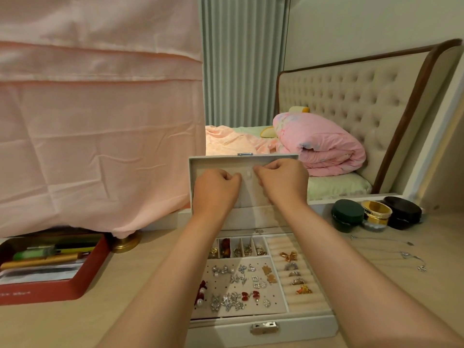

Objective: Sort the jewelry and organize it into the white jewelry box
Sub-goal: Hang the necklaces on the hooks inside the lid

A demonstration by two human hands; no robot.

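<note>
— Fingers first: how do they sit?
— Both sets of fingers are curled in with the tips pressed together. The left hand and right hand flank a small tab on the inside of the raised lid. It looks like a pinch on something fine, but whether a chain runs between them I cannot tell.
— How would a chain handle?
— Light, limp and quick to tangle, I'd judge. Best taken near the clasp ends and kept taut, never bunched.
— And the white jewelry box?
— It stands open on the table, near the person. Narrow compartments along its far edge hold small gold, silver and amber pieces. Nearer, a perforated panel carries earrings in silver, red and pearl. On the right, ring rolls hold several rings, with the nearest rows bare.
— Anything unsorted?
— Thin necklaces lie loose on the table to the right. Beyond them sit a green case, a gold-rimmed jar and a black case, all lidded. At the left edge a red tin holds pens.
</note>
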